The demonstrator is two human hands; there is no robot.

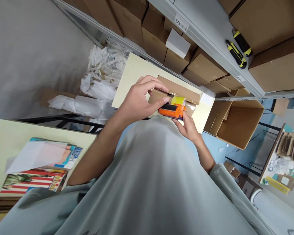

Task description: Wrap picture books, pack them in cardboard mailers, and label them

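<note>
We are pinching the tape dispenser (174, 112) with our right hand (189, 128), holding our left hand (138, 100) spread beside it. The cardboard box (178, 87) is looking only partly taped.

L arm (98, 151) & R arm (204, 151) angled in twd midline, L hand (139, 98) farther fwd, fingers (156, 85) curved w/ thumb (158, 104) apart, R hand (189, 126) nearer body, gripping, thumb pointing twd L hand.

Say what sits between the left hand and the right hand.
In the head view, an orange tape dispenser with a yellow roll sits between left hand and right hand.
</note>
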